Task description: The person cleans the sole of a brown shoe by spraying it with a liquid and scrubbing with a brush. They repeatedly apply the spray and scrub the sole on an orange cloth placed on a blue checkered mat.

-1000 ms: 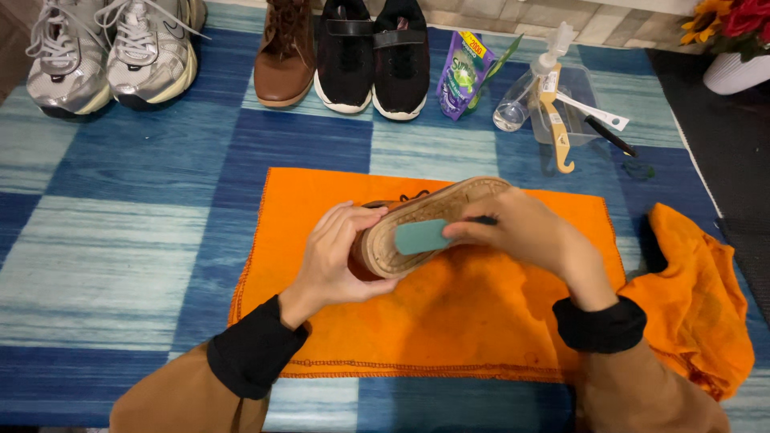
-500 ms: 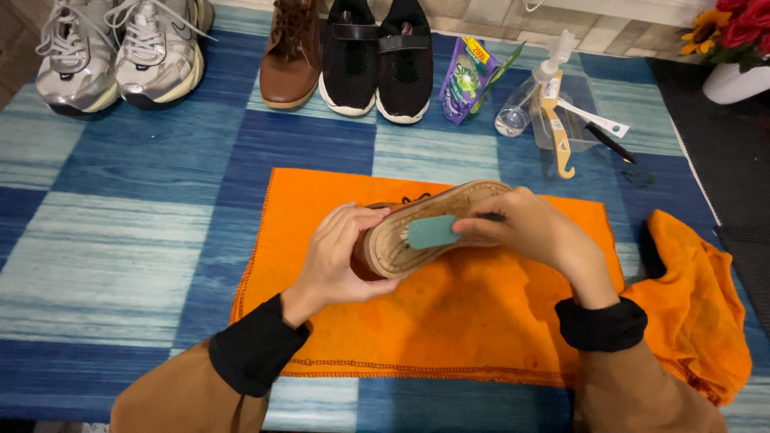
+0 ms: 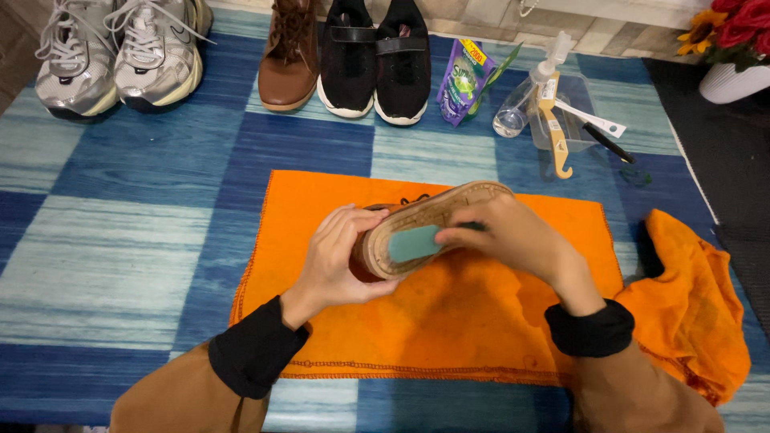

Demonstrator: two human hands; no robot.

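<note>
A brown shoe (image 3: 425, 228) is held sole-up above the middle of a flat orange cloth (image 3: 449, 321), which is spread on a blue and white checked mat (image 3: 144, 240). The tan sole is turned toward the camera, with the heel at the near left and the toe at the far right.

The left hand (image 3: 341, 261) is closed around the heel end of the shoe, with the fingers curled over the edge of the sole and the thumb underneath. The right hand (image 3: 513, 240) is closed on a teal sponge (image 3: 413, 243), which is pressed flat against the heel part of the sole; the fingers are laid along the sponge's far-right end. Both forearms are covered by tan sleeves with black cuffs.

A second orange cloth (image 3: 694, 305), crumpled, is seen at the right, just beside the flat one.

Along the far edge of the mat the following are lined up, left to right: a pair of silver-grey running shoes (image 3: 120, 56); a single brown lace-up boot (image 3: 290, 52); a pair of black strapped shoes (image 3: 374, 60); a purple pouch (image 3: 464, 80); a clear spray bottle (image 3: 529, 92) lying tilted; a yellow-handled brush (image 3: 555, 132); and a black-tipped tool (image 3: 607, 140).

A white pot of flowers (image 3: 731, 80) is placed at the far right, off the mat.
</note>
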